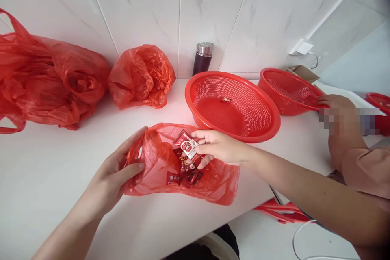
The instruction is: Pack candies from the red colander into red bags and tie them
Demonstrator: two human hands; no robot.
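A red plastic bag (152,162) lies open on the white table, with several small wrapped packets (185,164) inside. My left hand (117,170) grips the bag's left edge between thumb and fingers. Over the bag's mouth, my right hand (213,146) pinches a red and white wrapped snack packet (189,146). Some fingers of that hand are partly hidden by the packets. Just behind it stands a round red plastic basket (225,118) with one small wrapped piece (226,99) in it.
Two bunched red bags, a large one (48,85) and a smaller one (141,75), sit at the back left. A dark thermos (203,59) stands against the tiled wall. At right, another person's hand (338,105) touches a second red basket (283,93). A small cardboard box (303,73) lies behind.
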